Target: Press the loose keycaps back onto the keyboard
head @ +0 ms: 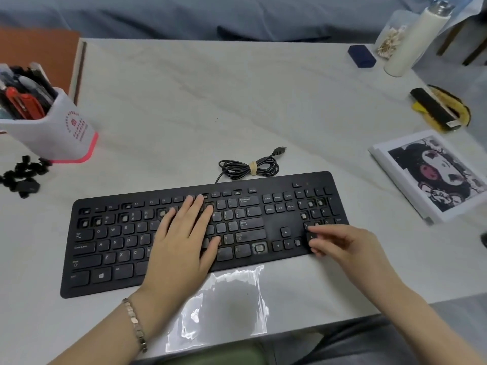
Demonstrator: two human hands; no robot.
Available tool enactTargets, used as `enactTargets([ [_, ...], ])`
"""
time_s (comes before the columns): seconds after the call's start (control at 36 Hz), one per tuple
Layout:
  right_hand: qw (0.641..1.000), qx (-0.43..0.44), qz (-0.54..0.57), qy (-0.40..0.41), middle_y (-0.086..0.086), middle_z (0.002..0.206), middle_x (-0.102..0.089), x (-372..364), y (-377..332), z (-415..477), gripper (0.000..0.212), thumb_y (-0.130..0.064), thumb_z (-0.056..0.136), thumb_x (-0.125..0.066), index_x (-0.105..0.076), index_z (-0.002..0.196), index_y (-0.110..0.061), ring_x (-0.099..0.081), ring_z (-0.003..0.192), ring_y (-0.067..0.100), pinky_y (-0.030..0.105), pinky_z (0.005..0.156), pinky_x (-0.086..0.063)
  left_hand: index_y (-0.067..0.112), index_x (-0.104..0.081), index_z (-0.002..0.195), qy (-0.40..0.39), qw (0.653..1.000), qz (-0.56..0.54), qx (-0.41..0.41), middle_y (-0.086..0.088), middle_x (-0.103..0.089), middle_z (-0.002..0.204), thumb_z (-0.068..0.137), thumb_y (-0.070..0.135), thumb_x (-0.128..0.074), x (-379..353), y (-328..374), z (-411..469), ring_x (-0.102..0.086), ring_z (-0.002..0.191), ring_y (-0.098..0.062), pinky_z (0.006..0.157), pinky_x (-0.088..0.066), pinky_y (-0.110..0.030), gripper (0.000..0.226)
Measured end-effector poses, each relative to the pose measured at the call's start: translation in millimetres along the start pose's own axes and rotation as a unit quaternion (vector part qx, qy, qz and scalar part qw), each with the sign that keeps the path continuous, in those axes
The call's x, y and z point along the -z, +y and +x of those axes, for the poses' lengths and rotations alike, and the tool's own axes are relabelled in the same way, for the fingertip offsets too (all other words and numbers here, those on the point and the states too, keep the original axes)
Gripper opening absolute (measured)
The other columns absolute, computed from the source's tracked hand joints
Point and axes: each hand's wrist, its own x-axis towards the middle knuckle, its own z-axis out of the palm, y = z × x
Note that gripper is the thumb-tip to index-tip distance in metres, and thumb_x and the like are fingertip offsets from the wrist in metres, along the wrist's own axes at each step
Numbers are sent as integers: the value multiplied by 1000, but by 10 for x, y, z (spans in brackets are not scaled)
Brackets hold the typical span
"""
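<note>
A black keyboard (110, 248) lies across the middle of the table, with several bare key sockets showing in the number row, the numpad and near the bottom right. My left hand (181, 241) lies flat on the middle keys, fingers straight. At the numpad's lower left corner my right hand (340, 242) has its fingertips on a black keycap (312, 239), thumb below and fingers above it. A pile of loose black keycaps (22, 176) sits at the table's far left, beside the pen holder.
A white pen holder (58, 133) full of pens stands at the left. The coiled USB cable (250, 167) lies behind the keyboard. A clear plastic bag (224, 306) lies at the front edge. On the right are a printed picture (432, 172), a brush (437, 109), a white bottle (413, 40) and a blue box (361, 56).
</note>
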Motion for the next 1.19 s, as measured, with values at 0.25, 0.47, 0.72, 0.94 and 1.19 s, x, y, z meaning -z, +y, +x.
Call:
enactTargets([
  [0.25,988,81,-132,24,-18,70,-63,-5,148,30,24,-5,68,-78,-75,90,-13,-60,74,-10,-1,71,-38,4,-56,128,14,1000,12,-1,-14,-49,139,95,40,-31,-18,5,-2,-36,133,-24,113,-16,-37,55],
  [0.47,959,158,-234,9,-9,82,-60,-21,217,53,24,-25,73,-66,-72,91,-11,-51,79,3,8,73,-38,5,-57,127,17,1000,18,0,-14,-49,139,91,37,-36,-27,8,5,-35,133,-23,113,-16,-37,53],
  [0.72,970,154,-186,8,-20,84,-47,-84,350,85,25,-27,73,-64,-75,91,-13,-47,84,-10,2,76,-33,5,-56,128,15,1000,12,-3,-14,-48,140,99,44,-19,-27,-3,2,-36,133,-24,113,-17,-37,61],
  [0.94,971,176,-162,28,-14,88,-45,-160,431,110,23,-25,73,-66,-75,92,-14,-45,83,-3,6,76,-35,4,-57,127,30,999,16,-6,-14,-50,139,90,36,-38,-33,8,3,-35,133,-23,112,-17,-38,52],
  [1.19,948,238,-210,32,-13,87,-42,-160,493,151,22,-23,77,-63,-74,93,-13,-43,74,6,14,72,-37,4,-57,127,36,999,17,-7,-15,-49,139,91,36,-37,-48,3,0,-35,133,-24,111,-21,-41,52],
])
